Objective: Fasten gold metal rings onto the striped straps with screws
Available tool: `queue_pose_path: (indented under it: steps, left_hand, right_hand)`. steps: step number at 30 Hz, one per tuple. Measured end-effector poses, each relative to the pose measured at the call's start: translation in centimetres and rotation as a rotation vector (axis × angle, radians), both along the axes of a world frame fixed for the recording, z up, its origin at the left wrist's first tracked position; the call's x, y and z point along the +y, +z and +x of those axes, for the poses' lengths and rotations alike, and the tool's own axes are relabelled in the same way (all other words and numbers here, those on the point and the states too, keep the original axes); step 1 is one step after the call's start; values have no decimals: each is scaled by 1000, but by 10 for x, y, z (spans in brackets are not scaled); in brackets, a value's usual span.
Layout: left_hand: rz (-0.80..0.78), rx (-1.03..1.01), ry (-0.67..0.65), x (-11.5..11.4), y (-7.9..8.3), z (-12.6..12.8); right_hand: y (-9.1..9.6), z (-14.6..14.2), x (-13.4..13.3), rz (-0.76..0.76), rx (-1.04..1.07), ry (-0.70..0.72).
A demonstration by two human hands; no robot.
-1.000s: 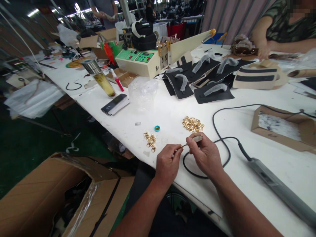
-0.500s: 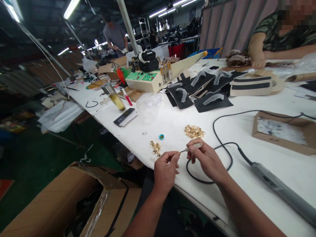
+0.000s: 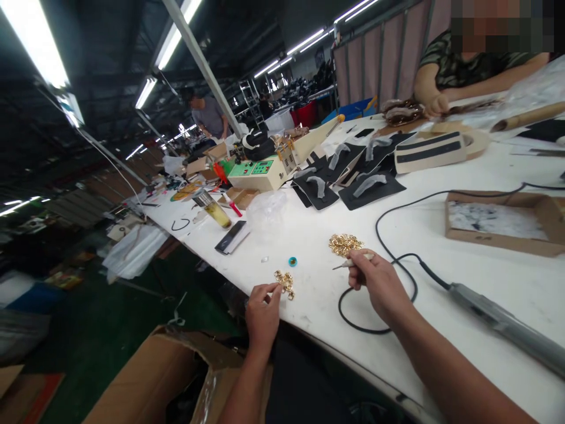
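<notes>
My left hand [image 3: 263, 312] is at the table's front edge, thumb and fingers pinched on a small gold metal fitting at the near side of a small gold pile [image 3: 286, 281]. The fitting is mostly hidden by the fingertips. In my right hand [image 3: 375, 280] is a small screwdriver [image 3: 343, 266] with a pale handle; its thin tip points left, apart from the left hand. Just behind the right hand lies a larger heap of gold fittings [image 3: 342, 243]. A little blue cap [image 3: 292, 261] with tiny contents sits beyond the small pile.
A black cable [image 3: 379, 227] loops beside my right forearm to a grey handheld tool [image 3: 489, 321]. Right of it stands a cardboard tray [image 3: 498, 239] of white bits. Black panels with wrapped handles [image 3: 366, 188] and a green-faced machine [image 3: 258, 175] are farther back. A co-worker's hand [image 3: 436, 106] works opposite.
My left hand has moved left, away from the screwdriver tip, to the small gold pile. The right hand keeps the screwdriver, now apart from the left. The view has shifted.
</notes>
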State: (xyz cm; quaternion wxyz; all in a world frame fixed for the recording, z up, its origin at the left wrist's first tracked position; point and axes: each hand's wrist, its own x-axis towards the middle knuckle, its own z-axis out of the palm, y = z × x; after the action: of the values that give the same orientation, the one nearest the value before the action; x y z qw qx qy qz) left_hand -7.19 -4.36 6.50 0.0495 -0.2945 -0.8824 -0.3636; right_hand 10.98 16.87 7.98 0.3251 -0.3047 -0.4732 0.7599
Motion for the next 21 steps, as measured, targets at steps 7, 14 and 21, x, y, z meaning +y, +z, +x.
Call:
queue_pose_path:
  steps: [7,14,21]
  left_hand:
    - [-250,-34,-4,-3,-5,-51]
    - [-265,173,-73,39,19,-25]
    - [-305,221,-541,139,6,36]
  right_hand:
    - [0,2,17,-71,58,-92]
    - [8,8,36,-201,186,-231]
    - [11,12,45,-289,280,-274]
